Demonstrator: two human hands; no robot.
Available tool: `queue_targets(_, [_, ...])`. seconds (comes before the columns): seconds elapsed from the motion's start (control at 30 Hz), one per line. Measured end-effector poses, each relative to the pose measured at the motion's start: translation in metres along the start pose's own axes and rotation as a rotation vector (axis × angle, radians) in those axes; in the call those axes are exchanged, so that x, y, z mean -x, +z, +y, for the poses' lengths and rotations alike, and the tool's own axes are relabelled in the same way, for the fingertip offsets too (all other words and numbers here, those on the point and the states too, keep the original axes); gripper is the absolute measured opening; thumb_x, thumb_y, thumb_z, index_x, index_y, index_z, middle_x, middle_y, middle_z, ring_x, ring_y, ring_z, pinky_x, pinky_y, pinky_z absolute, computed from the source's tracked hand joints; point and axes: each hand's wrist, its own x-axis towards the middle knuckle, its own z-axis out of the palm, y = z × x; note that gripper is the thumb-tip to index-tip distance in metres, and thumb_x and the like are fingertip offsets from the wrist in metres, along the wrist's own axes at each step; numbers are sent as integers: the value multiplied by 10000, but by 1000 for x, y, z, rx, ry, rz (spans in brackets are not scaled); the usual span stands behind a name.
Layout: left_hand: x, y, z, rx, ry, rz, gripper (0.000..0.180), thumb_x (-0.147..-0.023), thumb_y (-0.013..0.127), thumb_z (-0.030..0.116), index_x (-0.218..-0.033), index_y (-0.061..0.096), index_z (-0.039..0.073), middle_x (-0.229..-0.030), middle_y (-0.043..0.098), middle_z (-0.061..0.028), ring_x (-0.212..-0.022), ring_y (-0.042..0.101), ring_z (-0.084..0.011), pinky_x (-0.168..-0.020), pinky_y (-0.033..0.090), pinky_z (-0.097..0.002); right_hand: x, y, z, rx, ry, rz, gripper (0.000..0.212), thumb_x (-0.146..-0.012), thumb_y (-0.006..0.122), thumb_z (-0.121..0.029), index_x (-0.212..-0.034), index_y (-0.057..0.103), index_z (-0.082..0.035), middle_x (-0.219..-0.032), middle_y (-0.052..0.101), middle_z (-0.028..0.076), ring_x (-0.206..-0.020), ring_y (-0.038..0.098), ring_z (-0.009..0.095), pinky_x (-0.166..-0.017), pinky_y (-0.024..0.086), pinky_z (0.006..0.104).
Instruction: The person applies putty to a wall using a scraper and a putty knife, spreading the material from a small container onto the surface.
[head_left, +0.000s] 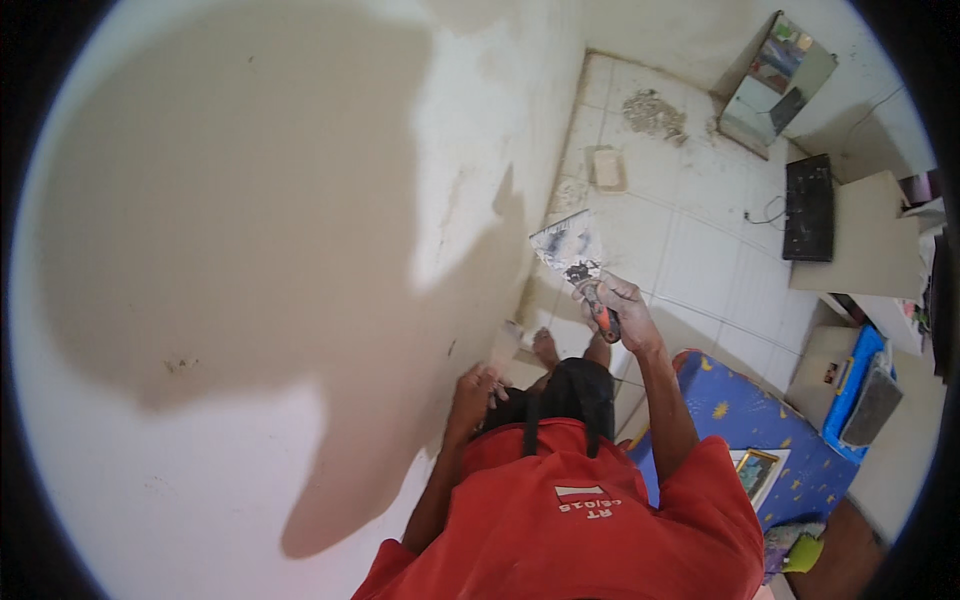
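Note:
My right hand (632, 312) is closed round the black and orange handle of a putty knife (572, 243). Its broad blade is smeared with white and dark filler and points up and left toward the wall. Lower down, close beside the wall, my left hand (474, 392) has its fingers closed on a pale flat piece (506, 342). That piece blends with the background, so its kind is unclear. To my left stands the off-white wall (370, 330), with a few small marks and patches under my large shadow.
On the white tiled floor (700, 235) lie a shallow tray (607, 170) and a patch of debris (655, 115). A mirror (770, 90) leans at the far right, with a black screen (809, 208) nearer. A blue patterned mattress (730, 405) bears a framed picture (757, 472).

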Motion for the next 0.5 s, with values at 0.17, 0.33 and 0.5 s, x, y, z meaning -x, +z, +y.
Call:
queue_targets(0.17, [11,11,109,54,114,-104,277,-1012,506,257,-1035,640,15,-823,669,-63,-605,569,-79,-509,429,-213,28,0,-68,198,-101,19,409,-984,586,-365,-1108,674,16,-734,640,30,-479,500,59,-394,361,196])
queue_targets(0.33, [26,36,167,85,199,-167,286,-1015,512,249,-1057,637,-4,-790,658,-53,-613,576,-71,-509,428,-214,43,3,-103,428,-33,-85,445,-976,596,-395,-1105,696,19,-807,638,17,-574,517,73,-490,390,195])
queue_targets(0.5, [25,36,174,73,211,-264,283,-1027,477,224,-1053,628,-15,-791,647,-55,-603,564,-70,-508,424,-218,44,30,-104,761,-341,-118,280,-953,612,-161,-1194,674,-33,-971,637,58,-788,590,146,-690,487,282])
